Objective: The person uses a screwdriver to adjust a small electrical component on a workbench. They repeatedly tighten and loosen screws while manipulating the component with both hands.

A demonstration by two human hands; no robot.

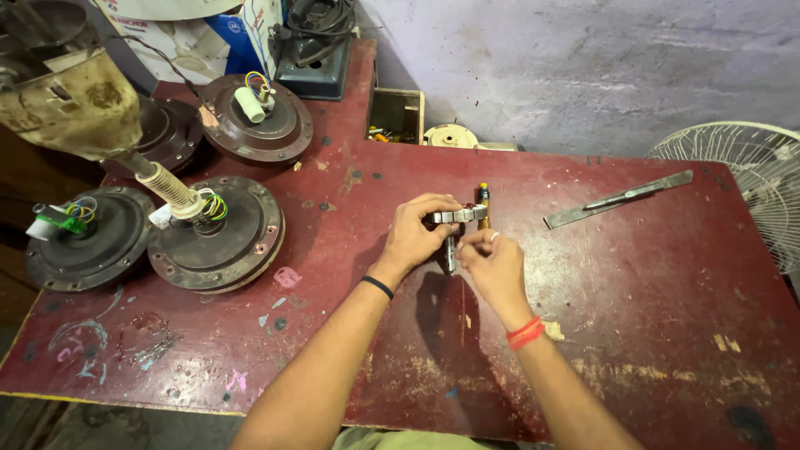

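Over the middle of a worn red workbench (633, 275), my left hand (417, 233) grips a small grey metal tool (460, 217), its bar-shaped head between the fingers and a thin shaft hanging below. My right hand (492, 262) pinches the lower part of that shaft. Just behind the hands lies a yellow-handled screwdriver (483, 200), partly hidden by the tool. A black band sits on my left wrist and an orange-red thread on my right.
Three round dark ceiling-fan motors (218, 236) with coloured wires lie at the left, one more (258, 125) behind. A flat metal strip (621, 198) lies at the right rear. A white fan guard (746, 179) stands past the right edge. A small open box (396, 115) sits at the back.
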